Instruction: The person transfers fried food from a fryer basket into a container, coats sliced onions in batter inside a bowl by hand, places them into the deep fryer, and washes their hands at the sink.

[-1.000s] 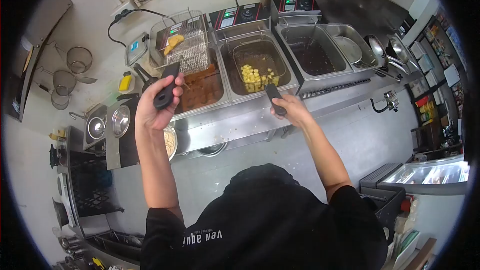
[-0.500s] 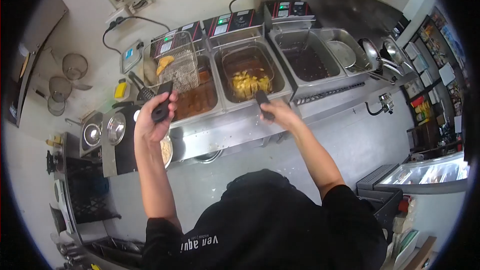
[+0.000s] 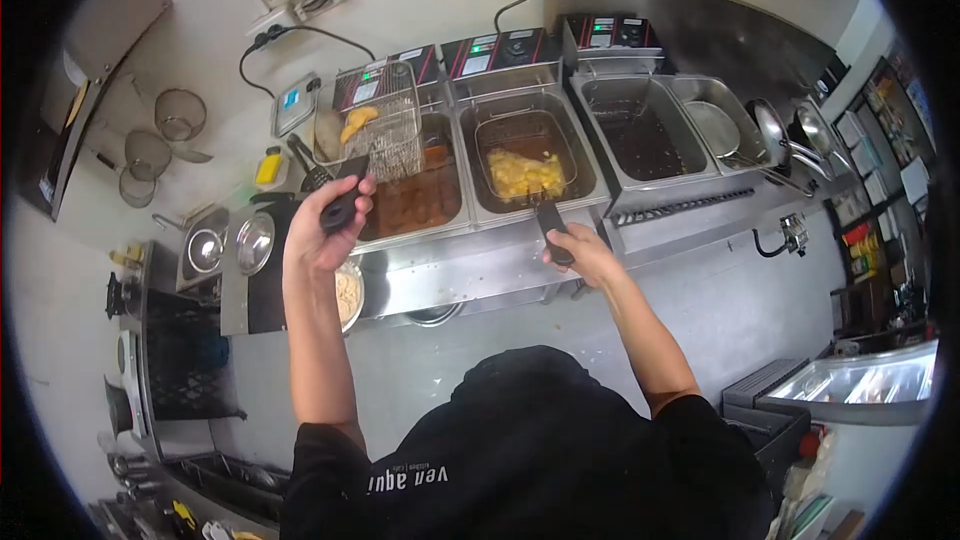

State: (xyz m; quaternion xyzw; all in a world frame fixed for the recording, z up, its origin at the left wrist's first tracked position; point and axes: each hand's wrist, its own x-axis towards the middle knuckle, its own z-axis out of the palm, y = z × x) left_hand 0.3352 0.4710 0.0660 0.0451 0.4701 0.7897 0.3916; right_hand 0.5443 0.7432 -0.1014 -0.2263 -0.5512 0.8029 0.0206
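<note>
My left hand (image 3: 330, 215) is closed around the black handle of a wire fry basket (image 3: 402, 120). That basket is held over the left fryer (image 3: 452, 215), and a few golden fried pieces (image 3: 358, 122) lie in it. In my right hand (image 3: 585, 255) is the black handle of a second fry basket (image 3: 545, 125), which sits down in the middle fryer (image 3: 590, 175). Yellow, chunky food (image 3: 522, 176) rests at the near end of this basket, in the oil. Fingers of both hands wrap round the handles.
To the right stands a third fryer (image 3: 600, 90) with dark oil, beside a steel tray (image 3: 712, 130) and pans (image 3: 768, 130). A bowl of pale food (image 3: 348, 295) is below my left forearm. Strainers (image 3: 180, 115) hang on the left wall.
The view has shifted, so the fryers appear farther right and lower. The yellow food in the middle basket looks more immersed and paler. Both hands keep their holds.
</note>
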